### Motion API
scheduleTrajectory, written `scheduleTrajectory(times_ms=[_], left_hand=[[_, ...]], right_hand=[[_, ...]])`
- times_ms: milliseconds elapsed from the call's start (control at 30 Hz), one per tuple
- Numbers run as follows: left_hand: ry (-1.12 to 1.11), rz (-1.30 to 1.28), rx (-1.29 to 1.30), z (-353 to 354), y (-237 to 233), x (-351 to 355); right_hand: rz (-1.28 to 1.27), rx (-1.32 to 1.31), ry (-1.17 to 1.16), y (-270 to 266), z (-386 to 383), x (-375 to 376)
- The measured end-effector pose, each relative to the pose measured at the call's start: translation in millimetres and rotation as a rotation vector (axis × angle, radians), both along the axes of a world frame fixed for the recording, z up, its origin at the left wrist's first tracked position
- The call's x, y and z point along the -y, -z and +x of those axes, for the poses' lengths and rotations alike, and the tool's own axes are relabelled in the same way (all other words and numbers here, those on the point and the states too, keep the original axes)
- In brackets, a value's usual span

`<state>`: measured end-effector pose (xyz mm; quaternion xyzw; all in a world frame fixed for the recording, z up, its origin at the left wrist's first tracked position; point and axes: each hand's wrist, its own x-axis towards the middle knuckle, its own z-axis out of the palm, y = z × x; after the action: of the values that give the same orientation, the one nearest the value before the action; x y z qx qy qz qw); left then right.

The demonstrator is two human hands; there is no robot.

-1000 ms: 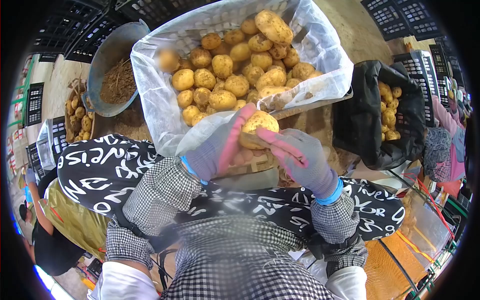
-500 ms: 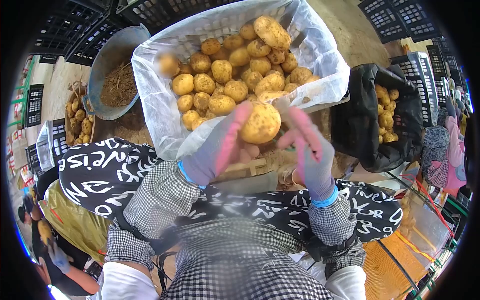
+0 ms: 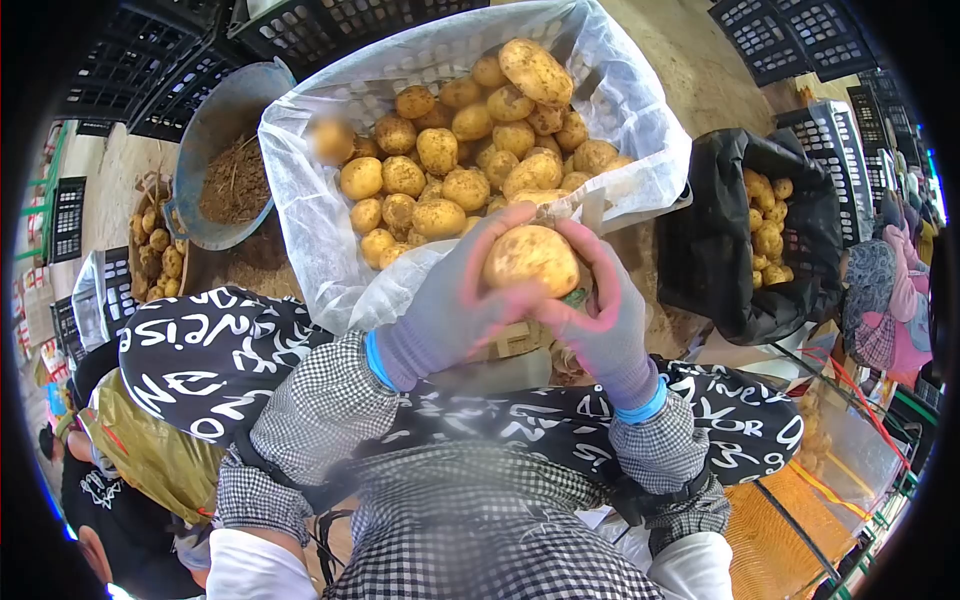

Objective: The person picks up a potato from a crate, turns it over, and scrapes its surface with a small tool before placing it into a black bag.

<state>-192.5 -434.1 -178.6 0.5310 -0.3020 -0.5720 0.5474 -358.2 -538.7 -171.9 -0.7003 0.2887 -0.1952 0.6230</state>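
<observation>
Yellow, the rounded potato (image 3: 532,259) shows small brown flecks.

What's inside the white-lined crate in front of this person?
The white liner holds a heap of potatoes, some with brown patches. The heap covers the bottom, so what lies there cannot be seen; the left hand also hides part of the near side.

Left hand (image 3: 435,318) and right hand (image 3: 622,325) are kitted out in grey-and-pink gloves (image 3: 408,348) with blue cuffs (image 3: 643,402). Black-and-white checked oversleeves (image 3: 325,400) are paired with white sleeves (image 3: 258,565) — matched by a checked apron (image 3: 520,540) — and black trousers (image 3: 250,350) are splashed with loopy white lettering (image 3: 150,390).
</observation>
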Motion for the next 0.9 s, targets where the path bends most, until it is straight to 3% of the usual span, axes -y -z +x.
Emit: scheduleTrajectory(times_ms=[33,133,233,300,400,500,700,767,833,900], left_hand=[[0.012,-0.028,0.112,-2.0,2.5,0.0],[-0.001,-0.075,0.211,-1.1,8.2,1.4],[-0.019,-0.058,0.128,2.5,10.4,1.3],[-0.025,-0.020,0.105,-1.0,9.8,1.9],[0.061,-0.160,0.625,-2.0,3.4,0.8],[-0.050,-0.100,0.637,-1.5,-1.1,1.0],[-0.003,-0.254,0.806,8.1,2.4,-3.7],[-0.034,-0.262,0.475,15.0,13.4,-3.8],[-0.028,-0.290,0.445,17.5,5.6,0.0],[0.015,-0.343,0.721,19.8,-7.6,3.4]], right_hand=[[-0.271,-0.081,-0.021,1.7,-1.5,1.3],[-0.150,0.002,0.004,7.5,-2.3,-0.3],[0.418,0.175,0.014,13.8,-9.1,6.1],[0.380,0.097,-0.026,19.4,-16.5,15.6],[0.396,-0.044,-0.019,10.9,-17.3,17.8],[0.583,-0.012,-0.053,2.4,-13.9,10.3],[0.810,0.052,-0.121,3.0,-8.0,3.9],[0.800,0.074,-0.126,1.5,-7.6,3.5],[0.765,0.094,-0.108,-5.1,-5.1,3.0],[0.735,0.109,-0.064,-10.4,-2.9,4.6]])
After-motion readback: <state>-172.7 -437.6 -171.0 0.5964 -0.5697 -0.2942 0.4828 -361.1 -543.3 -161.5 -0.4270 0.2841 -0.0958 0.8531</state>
